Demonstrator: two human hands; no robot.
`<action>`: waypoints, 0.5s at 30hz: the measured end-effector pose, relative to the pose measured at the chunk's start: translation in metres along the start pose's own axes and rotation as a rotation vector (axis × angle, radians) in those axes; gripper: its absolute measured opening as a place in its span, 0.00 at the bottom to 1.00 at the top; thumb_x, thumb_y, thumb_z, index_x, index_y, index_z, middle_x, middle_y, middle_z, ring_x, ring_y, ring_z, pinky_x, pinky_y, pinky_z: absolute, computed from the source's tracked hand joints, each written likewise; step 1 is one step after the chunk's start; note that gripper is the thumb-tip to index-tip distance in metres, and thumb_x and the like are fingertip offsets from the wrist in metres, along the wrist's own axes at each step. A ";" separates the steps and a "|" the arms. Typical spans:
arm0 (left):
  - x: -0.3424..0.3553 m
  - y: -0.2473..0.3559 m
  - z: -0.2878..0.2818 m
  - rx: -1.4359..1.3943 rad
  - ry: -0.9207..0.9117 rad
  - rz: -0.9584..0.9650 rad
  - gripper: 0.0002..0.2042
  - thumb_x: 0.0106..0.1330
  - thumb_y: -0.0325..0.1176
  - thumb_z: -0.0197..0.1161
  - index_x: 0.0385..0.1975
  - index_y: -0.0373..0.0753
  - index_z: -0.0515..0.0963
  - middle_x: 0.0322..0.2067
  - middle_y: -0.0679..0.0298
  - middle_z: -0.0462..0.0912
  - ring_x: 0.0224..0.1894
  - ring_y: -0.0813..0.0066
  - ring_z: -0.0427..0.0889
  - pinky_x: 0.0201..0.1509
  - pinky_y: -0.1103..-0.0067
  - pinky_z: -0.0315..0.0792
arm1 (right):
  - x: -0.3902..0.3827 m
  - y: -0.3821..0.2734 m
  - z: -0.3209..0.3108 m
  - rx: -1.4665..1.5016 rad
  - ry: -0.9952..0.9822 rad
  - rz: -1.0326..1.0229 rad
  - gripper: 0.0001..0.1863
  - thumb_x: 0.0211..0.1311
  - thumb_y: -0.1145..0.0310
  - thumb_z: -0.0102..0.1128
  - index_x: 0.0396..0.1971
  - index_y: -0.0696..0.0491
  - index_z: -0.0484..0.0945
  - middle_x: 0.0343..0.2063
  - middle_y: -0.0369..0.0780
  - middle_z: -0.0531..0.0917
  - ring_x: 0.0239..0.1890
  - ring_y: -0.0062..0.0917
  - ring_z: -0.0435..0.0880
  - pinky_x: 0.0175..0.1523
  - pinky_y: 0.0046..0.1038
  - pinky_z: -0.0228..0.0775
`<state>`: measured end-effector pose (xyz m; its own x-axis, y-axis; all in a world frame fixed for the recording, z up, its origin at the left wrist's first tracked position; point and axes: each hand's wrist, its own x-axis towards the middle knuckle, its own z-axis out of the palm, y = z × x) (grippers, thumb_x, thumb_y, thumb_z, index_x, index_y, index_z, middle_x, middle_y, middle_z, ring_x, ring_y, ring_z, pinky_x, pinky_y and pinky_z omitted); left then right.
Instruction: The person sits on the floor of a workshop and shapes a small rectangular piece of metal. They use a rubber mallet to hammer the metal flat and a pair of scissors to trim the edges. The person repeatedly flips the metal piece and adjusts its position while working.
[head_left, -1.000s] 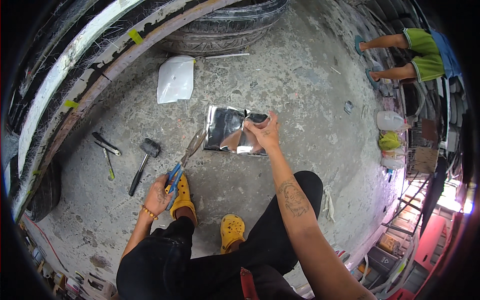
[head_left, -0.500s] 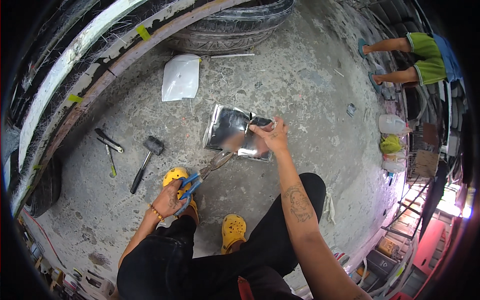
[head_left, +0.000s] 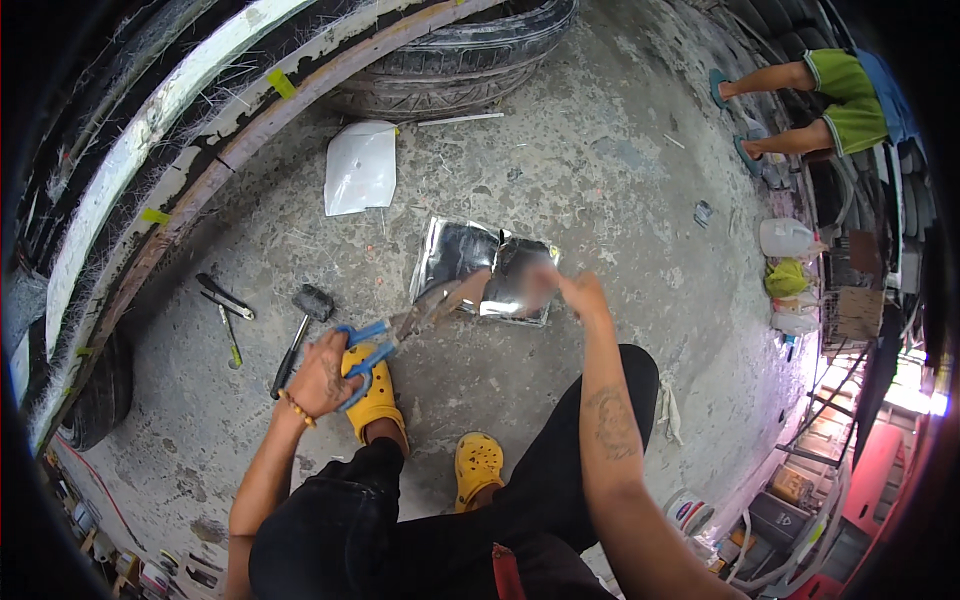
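My left hand [head_left: 322, 375] grips blue-handled metal shears [head_left: 368, 350], whose blurred blades extend up and right toward a shiny, creased metal sheet [head_left: 450, 245] lying on the concrete floor. My right hand [head_left: 578, 290] is just off the sheet's lower right, blurred, so its finger shape is unclear; the sheet looks split or folded near its middle. Left of the shears lie a black-headed mallet [head_left: 312, 302] and hand tools [head_left: 235, 305], one green-handled. My yellow clogs [head_left: 480, 460] are below.
A white square sheet [head_left: 360, 170] and stacked tyres [head_left: 450, 65] lie beyond. A long curved, rough-edged panel [head_left: 160, 130] spans the left. At the right are another person's legs in green shorts [head_left: 840, 100], a plastic jug [head_left: 785, 238], a yellow-green bag [head_left: 787, 277] and clutter.
My right hand has left its grip on the metal sheet and moved down and right. My left hand has lifted slightly with the shears, whose blades have swung rightward toward the sheet.
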<state>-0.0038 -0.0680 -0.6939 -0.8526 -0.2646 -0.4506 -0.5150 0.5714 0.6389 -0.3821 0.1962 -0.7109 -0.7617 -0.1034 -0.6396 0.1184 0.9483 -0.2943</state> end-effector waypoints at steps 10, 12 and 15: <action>0.056 0.029 -0.056 0.260 0.052 0.021 0.29 0.50 0.30 0.73 0.52 0.27 0.70 0.52 0.44 0.74 0.57 0.43 0.74 0.64 0.56 0.63 | -0.101 -0.008 0.118 0.465 -0.722 0.043 0.55 0.47 0.24 0.66 0.45 0.71 0.79 0.43 0.57 0.85 0.46 0.47 0.87 0.52 0.46 0.82; 0.063 0.028 -0.047 0.261 0.038 -0.003 0.31 0.50 0.30 0.73 0.54 0.27 0.69 0.54 0.44 0.74 0.59 0.44 0.73 0.66 0.56 0.61 | -0.102 -0.010 0.145 0.854 -0.674 0.173 0.53 0.48 0.25 0.67 0.43 0.70 0.80 0.47 0.57 0.83 0.47 0.49 0.86 0.54 0.51 0.81; 0.057 0.018 -0.031 0.239 0.036 -0.059 0.35 0.51 0.30 0.73 0.60 0.26 0.67 0.57 0.44 0.73 0.63 0.46 0.71 0.71 0.55 0.58 | -0.094 -0.008 0.129 0.573 -0.679 0.042 0.45 0.50 0.32 0.72 0.43 0.67 0.81 0.44 0.55 0.85 0.45 0.43 0.87 0.51 0.43 0.83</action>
<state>-0.0647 -0.0974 -0.6889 -0.8264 -0.3280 -0.4576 -0.5322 0.7202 0.4450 -0.2296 0.1593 -0.7402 -0.2291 -0.4002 -0.8873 0.5767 0.6786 -0.4550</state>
